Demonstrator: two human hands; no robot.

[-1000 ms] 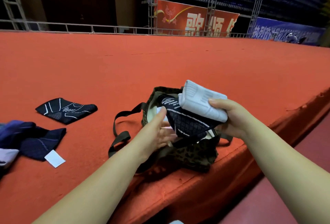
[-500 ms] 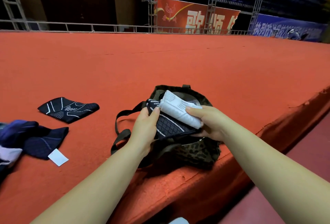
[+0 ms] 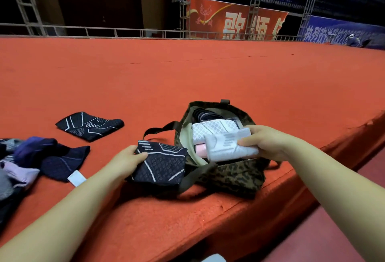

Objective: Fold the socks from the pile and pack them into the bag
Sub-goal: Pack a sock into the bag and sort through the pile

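Bag (image 3: 231, 176) sits mouth-up near the red surface (image 3: 187, 78) front edge; wide open carpet behind it. Right hand (image 3: 262, 141) pinches white folded sock (image 3: 227, 147) over the mouth, long axis left-right. Left hand (image 3: 127, 157) grips black folded sock (image 3: 160, 163) just left of bag. Sock pile (image 3: 31, 157) far left.

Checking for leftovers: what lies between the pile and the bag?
In the head view, the left hand holding a folded black sock lies between pile and bag.

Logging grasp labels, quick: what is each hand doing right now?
Left hand: holding the folded black patterned sock beside the bag.
Right hand: holding the folded white sock over the bag's opening.
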